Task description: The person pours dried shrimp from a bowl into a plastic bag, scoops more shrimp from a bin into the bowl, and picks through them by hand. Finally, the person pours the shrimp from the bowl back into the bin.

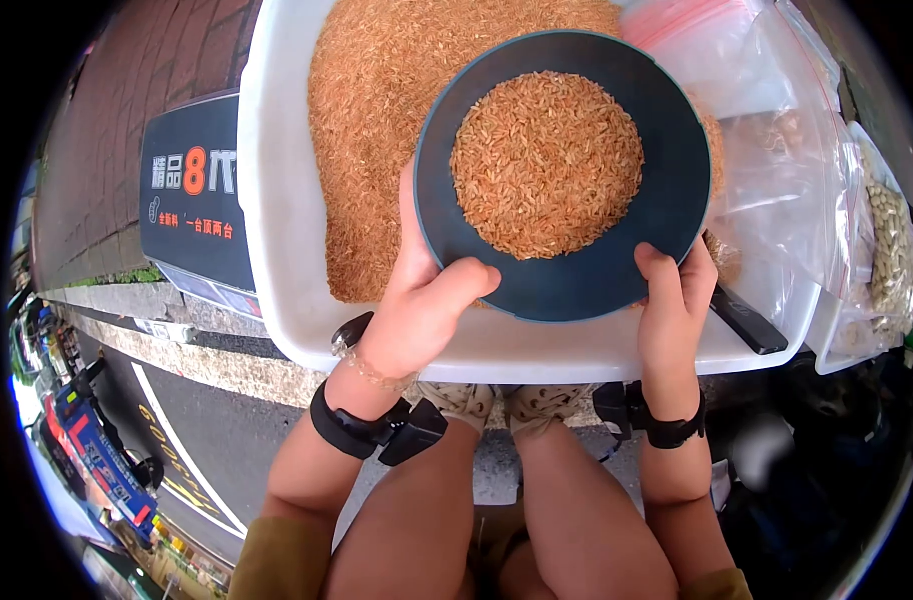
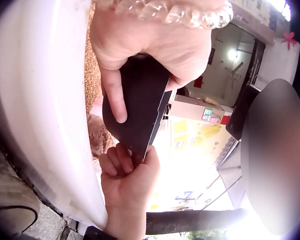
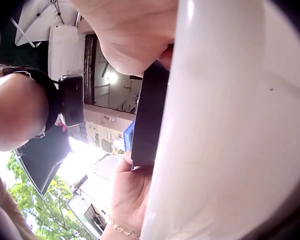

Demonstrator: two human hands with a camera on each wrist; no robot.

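A dark blue-grey bowl (image 1: 567, 292) is held level over a white tub (image 1: 282, 230), in the head view. Reddish-brown rice (image 1: 547, 165) covers the middle of its floor. My left hand (image 1: 415, 312) grips the bowl's near left rim, thumb over the edge and fingers beneath. Opposite it, my right hand (image 1: 675, 310) grips the near right rim in the same way. Fingers of the left hand spread along the bowl's dark underside (image 2: 140, 100) in the left wrist view. The tub's white wall hides part of the bowl (image 3: 151, 115) in the right wrist view.
Loose rice (image 1: 367, 130) is heaped in the tub's far left. Clear plastic bags (image 1: 777, 210) lie at its right, near a black handle (image 1: 749, 320). A black printed box (image 1: 192, 170) stands left of the tub. A bag of pale beans (image 1: 889, 240) is at far right.
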